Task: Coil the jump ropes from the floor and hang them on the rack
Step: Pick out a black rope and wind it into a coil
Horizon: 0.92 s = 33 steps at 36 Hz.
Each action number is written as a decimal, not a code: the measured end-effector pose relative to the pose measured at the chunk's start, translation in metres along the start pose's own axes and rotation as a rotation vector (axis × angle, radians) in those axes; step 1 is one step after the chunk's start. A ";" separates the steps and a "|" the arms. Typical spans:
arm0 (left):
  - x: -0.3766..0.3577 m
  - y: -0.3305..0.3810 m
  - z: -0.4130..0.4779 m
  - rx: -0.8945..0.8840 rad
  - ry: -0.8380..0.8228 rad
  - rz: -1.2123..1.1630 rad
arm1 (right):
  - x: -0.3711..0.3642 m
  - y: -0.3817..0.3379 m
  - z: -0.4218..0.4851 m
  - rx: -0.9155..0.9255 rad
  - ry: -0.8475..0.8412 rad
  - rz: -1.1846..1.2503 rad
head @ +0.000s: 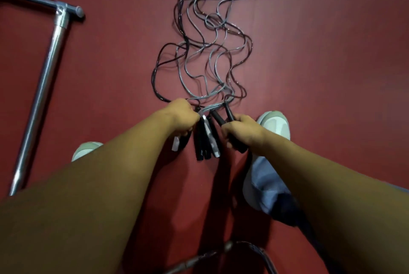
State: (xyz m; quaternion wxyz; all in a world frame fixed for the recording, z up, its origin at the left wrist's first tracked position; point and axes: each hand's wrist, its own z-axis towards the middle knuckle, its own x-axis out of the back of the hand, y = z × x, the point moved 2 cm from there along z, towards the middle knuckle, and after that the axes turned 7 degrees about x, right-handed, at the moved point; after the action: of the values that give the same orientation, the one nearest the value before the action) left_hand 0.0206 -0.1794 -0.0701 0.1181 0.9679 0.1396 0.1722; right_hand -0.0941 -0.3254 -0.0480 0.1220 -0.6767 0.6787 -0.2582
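Tight fists, left hand [180, 118] and right hand [242, 132], around black handles [202, 138] (jump ropes [205, 52] tangled on red floor [309, 52]).

The floor [332, 52] that fills the frame is a dull red sheet, matt and smooth, seemingly rubber or vinyl, with a soft sheen near the centre. At the left the rack [42, 96] is bare silvery metal tube, smooth and shiny, with bright streaks along its length; its joint fitting looks like the same metal. The jump rope cords [212, 52] in the upper centre are thin and glossy like plastic-coated cable, some grey and some black. The handles [204, 140] at centre are black and matt, plastic or foam, a few with pale patches. The shoe [275, 126] at centre right has a pale, smooth upper, and just below it lies soft bluish cloth [263, 183]
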 end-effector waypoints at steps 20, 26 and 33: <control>0.048 0.027 -0.116 -0.062 0.050 -0.060 | 0.040 -0.051 -0.084 0.069 -0.256 -0.086; 0.041 0.030 -0.120 -0.118 0.081 -0.025 | 0.051 -0.054 -0.099 0.014 -0.395 -0.185; 0.025 0.026 -0.089 -0.129 0.229 -0.084 | 0.063 -0.051 -0.102 0.005 -0.317 -0.234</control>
State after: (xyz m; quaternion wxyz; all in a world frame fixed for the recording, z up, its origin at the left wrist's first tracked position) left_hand 0.0168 -0.1800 0.0263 0.1706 0.9256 0.1809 0.2852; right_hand -0.1069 -0.3661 0.0753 0.1980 -0.7828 0.5671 -0.1625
